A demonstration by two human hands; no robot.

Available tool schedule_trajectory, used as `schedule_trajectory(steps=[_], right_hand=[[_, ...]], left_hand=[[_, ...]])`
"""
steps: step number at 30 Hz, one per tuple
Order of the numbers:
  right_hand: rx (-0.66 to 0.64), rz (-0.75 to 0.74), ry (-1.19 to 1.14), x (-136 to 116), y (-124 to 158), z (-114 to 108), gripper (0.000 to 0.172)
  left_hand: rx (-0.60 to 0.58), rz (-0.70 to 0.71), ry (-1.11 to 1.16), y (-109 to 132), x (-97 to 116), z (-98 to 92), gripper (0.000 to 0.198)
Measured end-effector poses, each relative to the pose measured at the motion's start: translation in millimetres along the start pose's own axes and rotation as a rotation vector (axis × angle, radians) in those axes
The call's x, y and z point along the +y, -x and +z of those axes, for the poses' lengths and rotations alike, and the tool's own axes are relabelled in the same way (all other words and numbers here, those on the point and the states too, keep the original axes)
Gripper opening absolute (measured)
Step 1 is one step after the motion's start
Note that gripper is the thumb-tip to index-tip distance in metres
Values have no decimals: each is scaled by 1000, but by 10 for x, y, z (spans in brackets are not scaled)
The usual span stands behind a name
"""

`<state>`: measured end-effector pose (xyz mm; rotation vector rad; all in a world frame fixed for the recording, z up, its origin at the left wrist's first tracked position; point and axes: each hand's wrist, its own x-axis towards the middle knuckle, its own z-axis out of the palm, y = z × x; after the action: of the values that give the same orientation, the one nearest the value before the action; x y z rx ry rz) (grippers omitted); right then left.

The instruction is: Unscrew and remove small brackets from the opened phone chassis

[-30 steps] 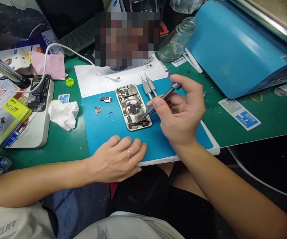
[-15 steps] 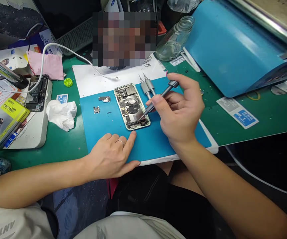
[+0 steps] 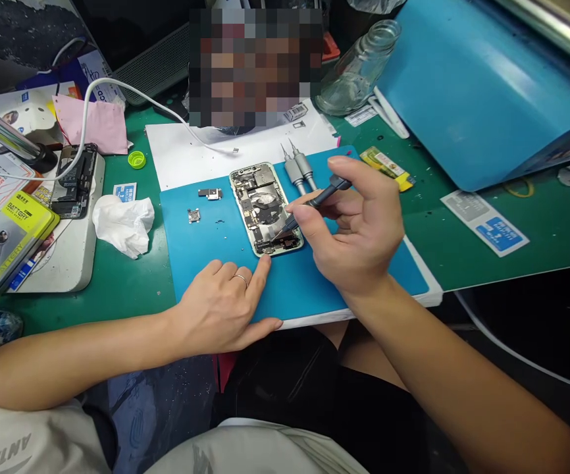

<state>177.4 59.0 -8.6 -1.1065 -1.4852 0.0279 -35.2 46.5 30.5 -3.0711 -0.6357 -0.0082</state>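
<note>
An opened smartphone (image 3: 266, 209) lies on the blue mat (image 3: 226, 283) with its inner parts bared. My right hand (image 3: 359, 230) pinches a dark precision screwdriver (image 3: 317, 199), whose thin tip reaches the phone's lower part; exact contact is too small to see. At the phone's bottom edge rests the outstretched index fingertip of my left hand (image 3: 223, 303); its thumb is spread, the other fingers are bent, and it holds nothing. Left of the phone lie two small phone parts, a longer one (image 3: 210, 193) and a squarish one (image 3: 194, 215). Two grey screwdrivers (image 3: 298, 168) lie behind my right hand.
A crumpled tissue (image 3: 124, 224) and a green cap (image 3: 137, 159) are on the left. A white cable (image 3: 117, 80) arches over the table. Back right stand a glass jar (image 3: 357, 72) and a large blue machine (image 3: 467, 92). Another phone (image 3: 75, 181) lies at left.
The view has shifted slightly, and a yellow packet now shows behind my right hand. My right hand has tilted the screwdriver a little flatter. My left fingertip stays at the phone's edge.
</note>
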Motion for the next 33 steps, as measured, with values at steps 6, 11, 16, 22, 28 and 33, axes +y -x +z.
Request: schedule_trajectory(steps=[6, 11, 16, 22, 28, 33], right_hand=[[-22, -4, -36, -17, -14, 1, 57], [-29, -19, 3, -5, -11, 2, 57], [-42, -12, 40, -9, -14, -10, 56], [-62, 8, 65, -21, -9, -19, 51], [-65, -88, 57, 8, 0, -25, 60], [-109, -166, 95, 28, 1, -57, 64]], left_hand=[[53, 13, 5, 0, -7, -4, 79], [50, 13, 3, -6, -18, -3, 79], [42, 18, 9, -6, -21, 2, 79], [74, 13, 7, -6, -22, 8, 78], [54, 11, 8, -5, -21, 11, 79], [58, 9, 14, 5, -24, 12, 79]])
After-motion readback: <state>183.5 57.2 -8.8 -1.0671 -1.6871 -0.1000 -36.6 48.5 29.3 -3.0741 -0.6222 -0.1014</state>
